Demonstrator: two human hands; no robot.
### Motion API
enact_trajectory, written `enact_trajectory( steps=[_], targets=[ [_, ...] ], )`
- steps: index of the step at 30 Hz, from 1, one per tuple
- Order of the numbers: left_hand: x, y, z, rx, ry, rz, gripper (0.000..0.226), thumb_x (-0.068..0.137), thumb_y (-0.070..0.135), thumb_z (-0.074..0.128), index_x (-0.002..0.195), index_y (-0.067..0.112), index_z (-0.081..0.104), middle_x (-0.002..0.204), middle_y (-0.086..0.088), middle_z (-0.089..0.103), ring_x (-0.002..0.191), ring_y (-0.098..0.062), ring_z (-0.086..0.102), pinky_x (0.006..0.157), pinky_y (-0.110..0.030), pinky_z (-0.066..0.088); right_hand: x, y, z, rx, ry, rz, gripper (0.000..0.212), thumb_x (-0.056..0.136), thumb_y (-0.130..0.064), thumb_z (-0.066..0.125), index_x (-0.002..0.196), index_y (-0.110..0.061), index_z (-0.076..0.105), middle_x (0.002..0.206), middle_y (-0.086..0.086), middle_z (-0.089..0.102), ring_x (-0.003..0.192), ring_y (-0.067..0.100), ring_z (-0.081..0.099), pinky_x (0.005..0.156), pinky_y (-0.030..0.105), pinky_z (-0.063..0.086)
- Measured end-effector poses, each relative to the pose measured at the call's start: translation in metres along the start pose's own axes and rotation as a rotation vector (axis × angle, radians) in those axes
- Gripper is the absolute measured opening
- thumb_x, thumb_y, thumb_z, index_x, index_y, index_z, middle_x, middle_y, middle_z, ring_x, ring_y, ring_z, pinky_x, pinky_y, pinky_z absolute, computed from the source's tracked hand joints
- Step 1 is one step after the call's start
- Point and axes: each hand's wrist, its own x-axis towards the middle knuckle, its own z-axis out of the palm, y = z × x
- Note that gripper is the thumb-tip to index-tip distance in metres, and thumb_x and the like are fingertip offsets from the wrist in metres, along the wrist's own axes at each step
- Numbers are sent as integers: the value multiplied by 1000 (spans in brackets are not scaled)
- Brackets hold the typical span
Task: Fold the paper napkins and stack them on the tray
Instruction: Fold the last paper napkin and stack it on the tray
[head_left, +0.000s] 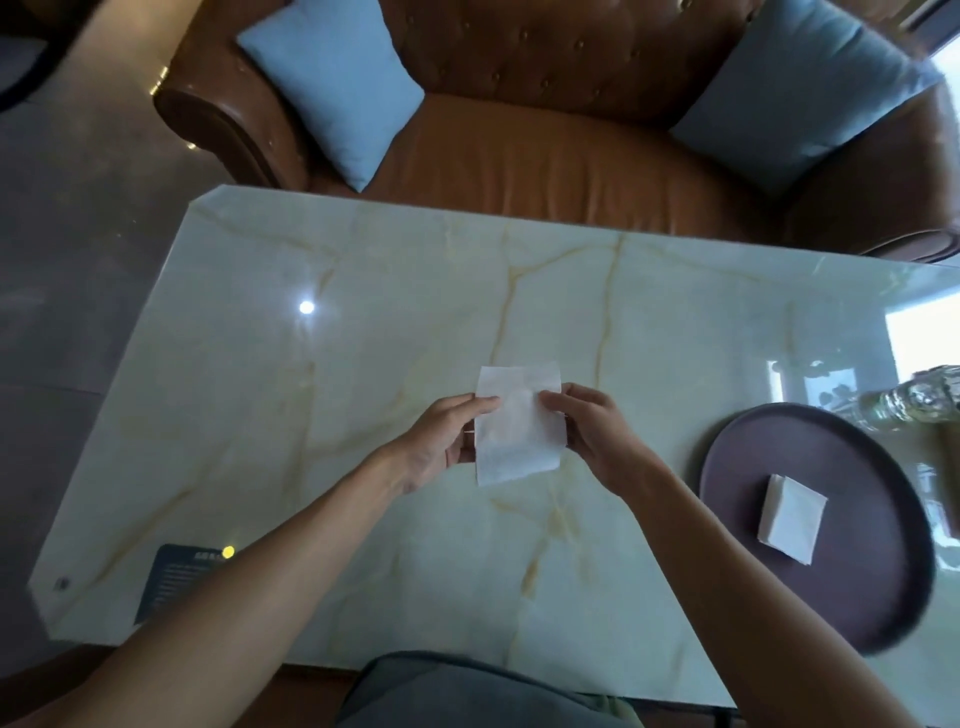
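Resting on the tray (737, 467): folded napkins (790, 517).

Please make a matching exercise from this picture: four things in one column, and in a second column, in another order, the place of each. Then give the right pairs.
Things:
1. napkin in the hands
2. folded napkin
3. blue cushions
4. dark card

Places:
A. on the brown sofa
B. on the round dark tray
C. on the table's near left corner
D. held above the marble table by the left hand and the right hand

Pairs: 1-D, 2-B, 3-A, 4-C
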Motion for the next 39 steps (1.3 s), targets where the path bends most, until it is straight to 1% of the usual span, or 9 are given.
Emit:
enact_trajectory(
  steps=[8, 13, 17, 21, 28, 31, 35, 37, 39],
  targets=[
    [0, -7, 48, 125, 71, 97, 29, 99, 24, 64, 113, 1, 75, 115, -19, 75, 101, -29, 71, 100, -47, 54, -32, -3, -38, -114, 11, -130, 15, 99, -17, 65, 94, -9, 77, 90, 4, 75, 82, 19, 69, 78, 34, 53],
    [-5, -1, 69, 160, 109, 176, 24, 98, 24, 66, 106, 4, 77, 111, -16, 78, 95, -25, 74, 94, -45, 57, -44, -4, -59, -160, -21, -200, 24, 100, -19, 66, 104, 1, 77, 110, 24, 77, 93, 24, 73, 87, 43, 57],
    [-12, 4, 84, 173, 96, 206, 23, 98, 24, 67, 107, 6, 77, 108, -13, 79, 93, -23, 74, 88, -43, 59, -52, -6, -70, -170, -42, -223, 22, 100, -18, 65, 106, -1, 78, 110, 18, 79, 93, 21, 74, 84, 35, 59],
    [-18, 9, 96, 219, 98, 268, 14, 99, 21, 65, 103, 14, 77, 96, 0, 79, 88, -15, 75, 81, -35, 60, -56, -9, -76, -115, -50, -233, 20, 100, -13, 65, 110, 0, 76, 112, 17, 79, 96, 22, 75, 85, 34, 58],
    [-27, 15, 102, 282, 74, 372, 19, 104, 17, 57, 108, 23, 74, 99, -1, 79, 91, -16, 76, 77, -41, 61, -63, -13, -72, 100, -58, -197, 20, 99, -8, 62, 113, -3, 75, 112, 15, 78, 98, 27, 74, 90, 41, 57],
    [-31, 19, 102, 270, 34, 357, 25, 104, 14, 55, 106, 28, 76, 96, 0, 76, 87, -18, 72, 73, -36, 60, -64, -14, -68, 155, -56, -183, 17, 98, -7, 61, 100, -12, 78, 97, 9, 77, 85, 21, 73, 76, 33, 57],
    [-31, 23, 97, 257, 12, 336, 43, 102, 2, 48, 91, 29, 79, 94, -2, 74, 82, -24, 69, 69, -36, 58, -64, -18, -68, 179, -45, -165, 35, 98, -1, 52, 80, -21, 74, 76, 1, 72, 65, 16, 65, 56, 24, 48],
    [-31, 25, 95, 246, 3, 340, 43, 101, 1, 47, 86, 27, 78, 94, -5, 74, 81, -26, 68, 69, -36, 57, -63, -18, -68, 167, -36, -165, 37, 98, 0, 49, 78, -22, 71, 73, -1, 69, 64, 17, 61, 54, 23, 45],
    [-30, 28, 94, 269, -3, 356, 45, 101, 0, 45, 84, 27, 77, 90, -3, 73, 76, -23, 69, 65, -33, 57, -62, -21, -67, 178, -22, -171, 30, 100, -6, 49, 87, -22, 72, 81, 0, 69, 72, 20, 62, 64, 28, 46]
  ],
)
